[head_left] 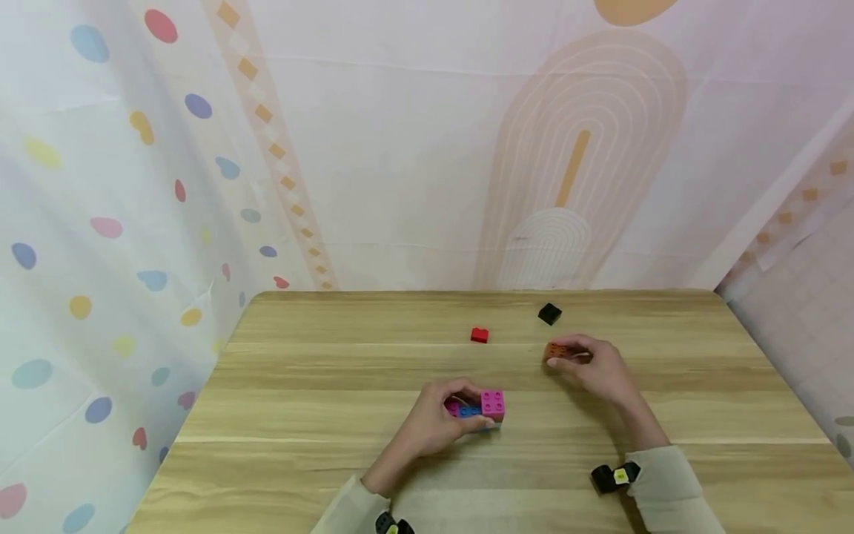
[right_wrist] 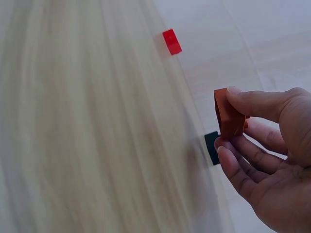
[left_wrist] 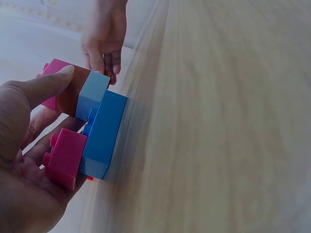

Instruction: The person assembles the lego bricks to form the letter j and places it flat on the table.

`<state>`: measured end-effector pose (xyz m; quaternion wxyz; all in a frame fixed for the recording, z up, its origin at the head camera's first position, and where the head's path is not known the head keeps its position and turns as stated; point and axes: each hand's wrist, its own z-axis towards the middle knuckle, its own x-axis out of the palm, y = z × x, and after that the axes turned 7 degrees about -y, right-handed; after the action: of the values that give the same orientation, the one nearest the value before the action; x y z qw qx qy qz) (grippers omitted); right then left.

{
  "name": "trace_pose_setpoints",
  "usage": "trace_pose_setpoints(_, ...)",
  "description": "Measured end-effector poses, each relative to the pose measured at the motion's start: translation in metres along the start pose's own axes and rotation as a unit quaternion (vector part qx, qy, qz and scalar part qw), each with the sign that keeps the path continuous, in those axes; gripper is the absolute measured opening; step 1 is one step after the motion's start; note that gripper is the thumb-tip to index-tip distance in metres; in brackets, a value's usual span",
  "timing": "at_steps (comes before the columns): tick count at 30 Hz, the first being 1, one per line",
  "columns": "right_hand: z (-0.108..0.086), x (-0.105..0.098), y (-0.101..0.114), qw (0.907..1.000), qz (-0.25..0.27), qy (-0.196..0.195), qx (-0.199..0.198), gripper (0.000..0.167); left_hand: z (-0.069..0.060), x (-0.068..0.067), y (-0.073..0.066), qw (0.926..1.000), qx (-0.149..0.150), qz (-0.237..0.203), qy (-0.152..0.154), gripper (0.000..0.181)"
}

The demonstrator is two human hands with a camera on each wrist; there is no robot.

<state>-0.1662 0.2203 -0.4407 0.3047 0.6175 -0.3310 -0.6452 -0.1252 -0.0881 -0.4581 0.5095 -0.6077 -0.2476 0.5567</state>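
My left hand [head_left: 435, 421] grips a built-up group of toy building bricks just above or on the table. In the left wrist view, a long blue brick [left_wrist: 104, 138] forms its base. One end bears a single pink brick [left_wrist: 66, 158]; the other carries a stack of a light blue brick [left_wrist: 91, 97], a brown brick [left_wrist: 72, 90] and a pink top brick [head_left: 492, 403]. The thumb presses the stack's side. Farther right, my right hand [head_left: 597, 368] pinches an orange brick [right_wrist: 229, 114] between thumb and fingers, its hollow underside partly showing in the right wrist view.
A small red brick [head_left: 480, 335] lies toward the back of the wooden table [head_left: 320, 363]. To its right, near the far edge, is a black brick [head_left: 550, 314], just beyond the right hand. A patterned curtain [head_left: 400, 148] hangs behind the table.
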Motion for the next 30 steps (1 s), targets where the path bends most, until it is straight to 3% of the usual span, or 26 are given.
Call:
trace_pose_setpoints(14,-0.009,0.009,0.016,0.9993,0.01,0.017,-0.033,0.04,0.0,0.002,0.002,1.0,-0.001,-0.001,0.003,0.027)
trace_pose_setpoints(30,-0.022,0.017,0.045,0.9894,0.009,0.036,-0.14,0.031,0.001,0.0,0.001,1.0,0.0,0.0,0.004,0.028)
